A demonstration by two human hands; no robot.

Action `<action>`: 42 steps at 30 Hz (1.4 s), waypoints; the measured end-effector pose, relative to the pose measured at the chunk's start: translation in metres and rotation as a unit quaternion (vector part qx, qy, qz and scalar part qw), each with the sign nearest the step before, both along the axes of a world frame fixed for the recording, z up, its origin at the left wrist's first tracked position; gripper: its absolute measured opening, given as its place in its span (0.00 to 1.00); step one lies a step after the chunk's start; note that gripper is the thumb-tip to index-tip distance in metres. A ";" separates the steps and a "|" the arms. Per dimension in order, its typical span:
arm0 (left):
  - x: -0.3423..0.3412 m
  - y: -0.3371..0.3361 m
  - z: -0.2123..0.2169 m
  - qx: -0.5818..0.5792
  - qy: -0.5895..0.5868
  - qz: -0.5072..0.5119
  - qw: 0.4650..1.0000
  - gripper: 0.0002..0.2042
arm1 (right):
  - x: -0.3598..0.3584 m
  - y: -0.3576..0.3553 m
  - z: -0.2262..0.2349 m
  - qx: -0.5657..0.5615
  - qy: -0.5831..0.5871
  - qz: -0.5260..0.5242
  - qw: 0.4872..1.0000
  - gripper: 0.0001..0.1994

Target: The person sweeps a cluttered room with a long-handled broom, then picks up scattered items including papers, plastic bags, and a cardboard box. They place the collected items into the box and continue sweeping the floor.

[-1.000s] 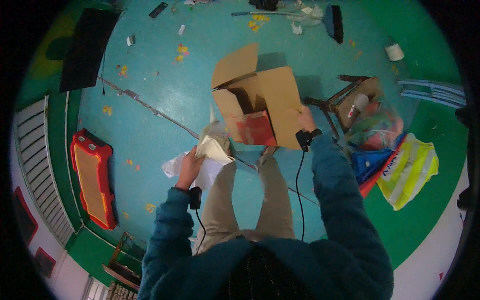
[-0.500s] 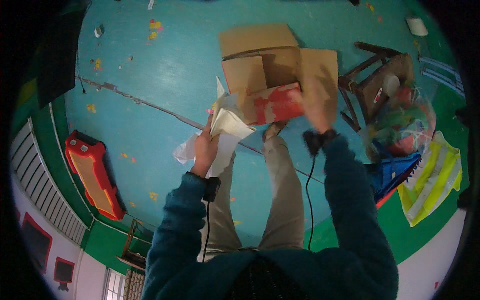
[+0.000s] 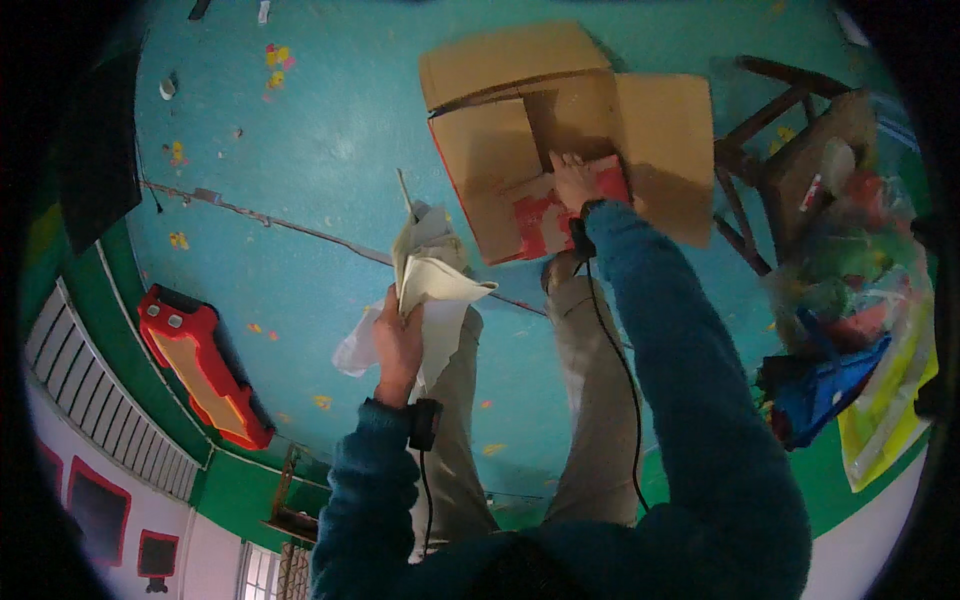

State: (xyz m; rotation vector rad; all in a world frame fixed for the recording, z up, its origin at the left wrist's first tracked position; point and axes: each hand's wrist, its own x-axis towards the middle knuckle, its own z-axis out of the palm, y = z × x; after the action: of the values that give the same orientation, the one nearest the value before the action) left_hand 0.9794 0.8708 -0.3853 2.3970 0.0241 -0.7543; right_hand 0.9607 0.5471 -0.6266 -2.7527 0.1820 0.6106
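Note:
A loose bundle of crumpled cream and grey paper sheets (image 3: 435, 277) is gripped in my left hand (image 3: 398, 345), its fingers closed round the lower edge. A thin white plastic or paper piece (image 3: 357, 345) hangs beside that hand. In front of my feet stands an open cardboard box (image 3: 485, 140) with its flaps folded out. My right hand (image 3: 574, 185) reaches down to the box's near side, fingers stretched out over a torn red and brown panel (image 3: 540, 222). Nothing shows in its grasp. The box's inside is mostly in shadow.
On the right, a dark wooden stool (image 3: 815, 165) lies tipped over. Near it are a clear plastic bag of colourful things (image 3: 845, 270), a blue bag (image 3: 825, 385) and a yellow reflective vest (image 3: 885, 420). A red and orange plastic piece (image 3: 205, 365) lies at left.
My right hand has moved left and down from above the box's right flap onto its near panel. The left hand still holds the paper bundle. The whole view has shifted slightly.

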 end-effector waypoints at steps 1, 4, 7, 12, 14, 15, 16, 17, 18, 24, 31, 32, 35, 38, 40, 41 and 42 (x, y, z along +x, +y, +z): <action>0.000 0.004 0.001 0.014 0.020 0.013 1.000 0.16 | 0.001 0.000 -0.009 -0.041 0.010 0.030 0.999 0.23; 0.003 0.012 0.003 0.011 0.039 0.045 0.998 0.16 | 0.008 -0.009 -0.014 -0.012 0.198 0.163 0.967 0.22; 0.007 0.007 0.006 -0.087 0.040 0.103 0.990 0.16 | 0.004 -0.014 -0.006 0.048 0.369 0.117 0.921 0.22; 0.020 -0.010 0.020 -0.062 0.056 0.124 0.989 0.16 | -0.048 0.000 -0.023 0.059 0.337 0.043 0.938 0.23; 0.027 -0.017 0.026 -0.120 0.067 0.191 0.972 0.16 | -0.072 0.015 -0.041 0.060 0.236 -0.107 0.964 0.26; 0.030 -0.019 0.030 -0.145 0.080 0.210 0.964 0.16 | -0.079 0.019 -0.049 0.107 0.179 -0.131 0.969 0.26; 0.034 -0.021 0.036 -0.170 0.094 0.229 0.954 0.16 | -0.087 0.023 -0.054 0.147 0.153 -0.151 0.966 0.26; 0.037 -0.022 0.043 -0.199 0.110 0.251 0.941 0.16 | -0.095 0.029 -0.056 0.174 0.132 -0.179 0.959 0.26; 0.041 -0.024 0.050 -0.208 0.125 0.264 0.934 0.18 | -0.103 0.035 -0.053 0.264 0.117 -0.197 0.937 0.26; 0.047 -0.070 0.033 -0.350 0.280 0.327 0.832 0.21 | -0.152 0.071 0.025 0.436 0.091 -0.212 0.870 0.24; 0.019 -0.168 -0.074 -0.438 0.451 0.248 0.737 0.24 | -0.150 0.051 0.076 0.240 0.045 -0.044 0.969 0.20; 0.014 -0.180 -0.094 -0.436 0.447 0.243 0.743 0.24 | -0.148 0.053 0.075 0.213 0.027 -0.010 0.977 0.19; 0.009 -0.198 -0.146 -0.372 0.360 0.180 0.836 0.29 | -0.142 0.070 0.065 0.130 -0.101 0.088 0.982 0.18; -0.001 -0.197 -0.166 -0.244 0.187 0.071 0.949 0.33 | -0.141 0.087 0.056 0.166 0.028 0.101 0.981 0.18; -0.007 -0.189 -0.160 -0.162 0.067 -0.043 0.984 0.36 | -0.141 0.095 0.057 0.212 0.153 0.076 0.962 0.19; -0.008 -0.185 -0.155 -0.119 0.004 -0.102 0.988 0.38 | -0.139 0.099 0.060 0.209 0.133 0.064 0.967 0.19; -0.009 -0.178 -0.147 -0.061 -0.042 -0.169 0.983 0.40 | -0.138 0.102 0.064 0.217 0.153 0.061 0.962 0.19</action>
State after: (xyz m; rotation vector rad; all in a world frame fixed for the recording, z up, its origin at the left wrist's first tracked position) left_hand 0.9708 0.6930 -0.5321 2.3386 -0.4619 -0.7784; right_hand 0.8227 0.6490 -0.5626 -2.2496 -0.0519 0.9798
